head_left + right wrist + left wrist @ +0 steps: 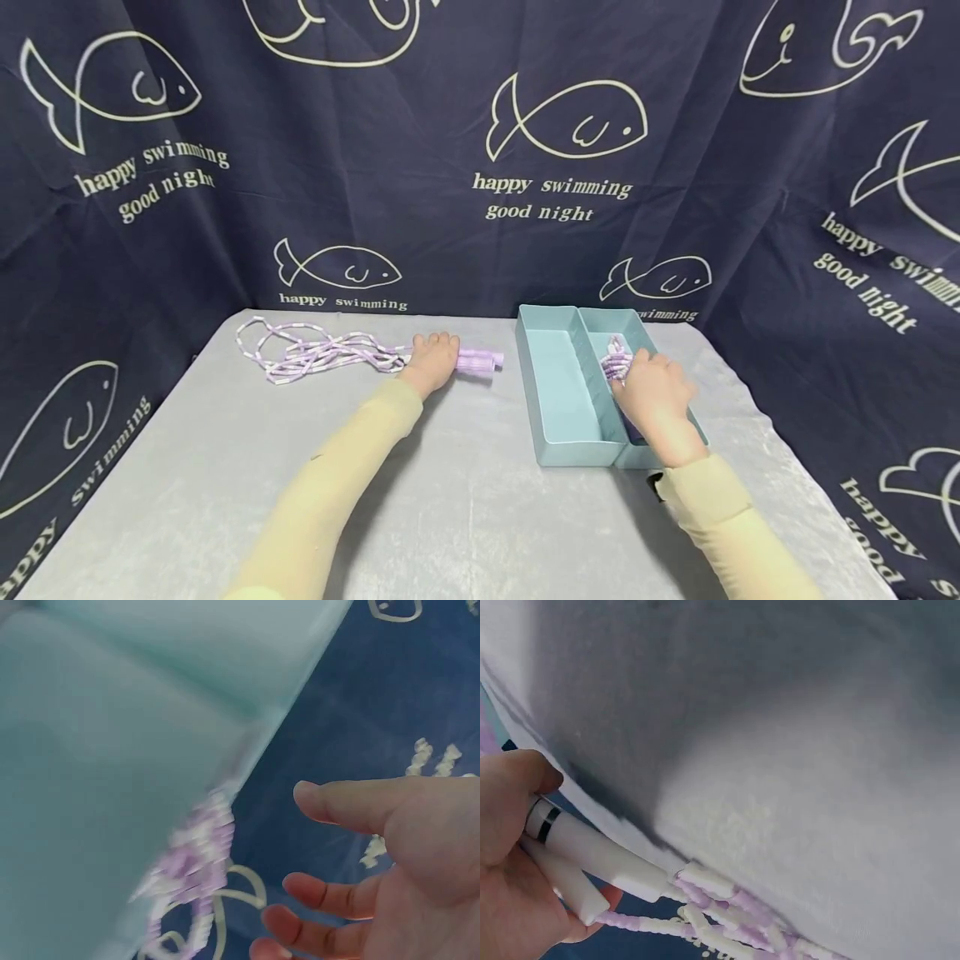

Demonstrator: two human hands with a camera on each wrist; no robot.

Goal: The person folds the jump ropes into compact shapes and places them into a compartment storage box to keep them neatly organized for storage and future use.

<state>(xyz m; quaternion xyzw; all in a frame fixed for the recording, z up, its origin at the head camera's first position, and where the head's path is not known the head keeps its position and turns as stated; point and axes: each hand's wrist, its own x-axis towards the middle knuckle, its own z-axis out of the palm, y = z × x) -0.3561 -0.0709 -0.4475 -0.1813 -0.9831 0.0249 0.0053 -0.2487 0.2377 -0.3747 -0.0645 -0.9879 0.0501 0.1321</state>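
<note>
The person wears long sleeves of pale yellow cloth, which looks soft and plain. The left sleeve [330,475] is smooth, with one short dark mark [317,456] near the forearm's middle. Its cuff [401,403] is a wide band. The right sleeve [750,546] has a broad, loose cuff [707,493], and under it shows a small black piece [656,487], too little visible to identify. The left grip [435,360] and the right grip [656,390] are bare.

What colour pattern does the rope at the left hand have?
The rope has alternating light purple and white segments, seen best in the head view.
</note>
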